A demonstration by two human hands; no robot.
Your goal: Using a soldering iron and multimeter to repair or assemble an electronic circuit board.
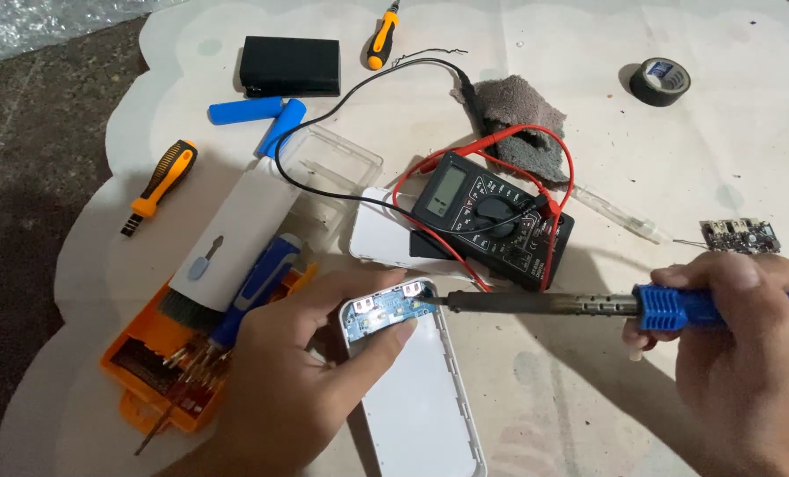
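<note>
While left hand (293, 371) grips white case (421, 415), right hand (730, 344) clasps soldering iron (544, 305)

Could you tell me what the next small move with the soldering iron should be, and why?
Probably hold the soldering iron steady at the board: its tip sits at the board's right edge, while the left hand braces the white case.

A single head-worn camera looks steeply down from close above onto the white mat (588, 53) spread on the floor.
</note>
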